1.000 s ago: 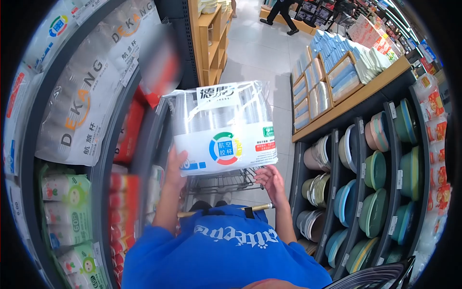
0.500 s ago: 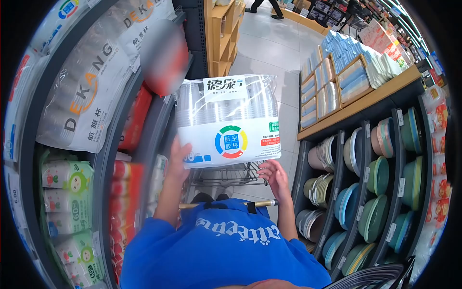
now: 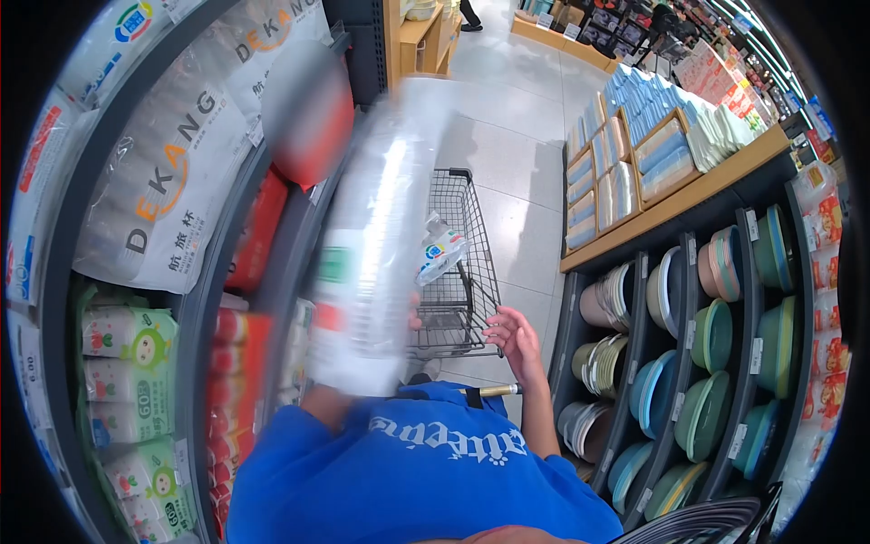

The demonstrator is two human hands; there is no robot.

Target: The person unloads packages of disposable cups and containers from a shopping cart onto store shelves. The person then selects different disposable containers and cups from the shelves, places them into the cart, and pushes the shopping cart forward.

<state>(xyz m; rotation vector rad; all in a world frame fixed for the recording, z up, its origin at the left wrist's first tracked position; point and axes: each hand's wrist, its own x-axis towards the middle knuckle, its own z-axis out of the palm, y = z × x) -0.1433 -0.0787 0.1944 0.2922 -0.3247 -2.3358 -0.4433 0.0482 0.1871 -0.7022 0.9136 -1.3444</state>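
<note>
A clear-wrapped pack of plastic cups [image 3: 376,236], smeared by motion, is held up in front of me on its narrow side. My left hand [image 3: 415,314] grips it from behind. Only some fingertips show past the pack's right edge; the rest is hidden. My right hand [image 3: 515,339] is raised by the near right corner of the wire shopping cart [image 3: 485,272], fingers apart and holding nothing. Inside the cart lies a smaller plastic-wrapped package [image 3: 442,256] with a colored ring print, partly covered by the cup pack.
Close on my left, shelves carry big bags of cups [image 3: 172,163] and green packs of wipes [image 3: 131,372]. To the right stands a rack of basins [image 3: 711,331] below a wooden display of folded cloths [image 3: 662,150]. Tiled floor [image 3: 507,136] runs ahead.
The cup pack has turned from its printed front to its narrow side and shifted left, uncovering the cart and the package inside. My right hand stays almost where it was.
</note>
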